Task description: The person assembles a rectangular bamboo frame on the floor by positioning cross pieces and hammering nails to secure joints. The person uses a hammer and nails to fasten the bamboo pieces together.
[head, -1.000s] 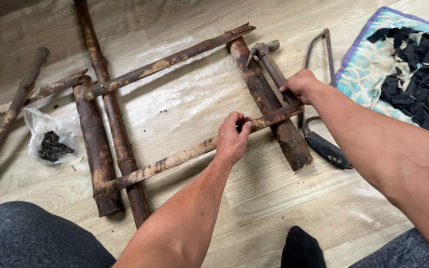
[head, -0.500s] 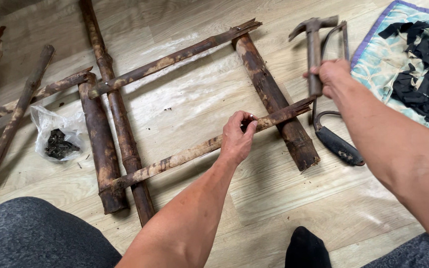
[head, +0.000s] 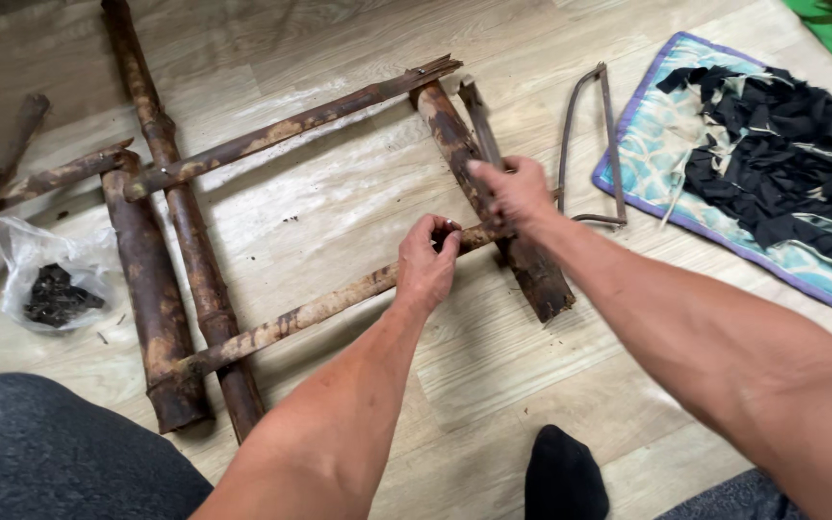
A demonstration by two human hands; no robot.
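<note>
Where the view begins nearest the person, a grey-clad knee fills the near left corner and a black-socked foot rests on the pale wood-grain floor near centre. Both forearms extend away from the person over a frame of rough, bark-covered poles laid flat on that floor.

The left hand is closed, thumb and fingertips pinched together on a small item against the thin lower crosspiece; the item itself is too small to identify. This crosspiece runs from the near left up to the right, ending across the thick right-hand post.

The right hand is clamped around the handle of a hammer, whose shaft lies along the right-hand post and points to the far side. The hand sits just beside the joint of crosspiece and post.

On the left, two thick posts lie side by side, the lower crosspiece resting on them. Left of these lies a clear plastic bag holding small dark pieces.

Farther off, an upper crosspiece spans the frame. To the right, a bow saw lies on the floor, beside a patterned mat carrying a heap of black fabric strips.
</note>
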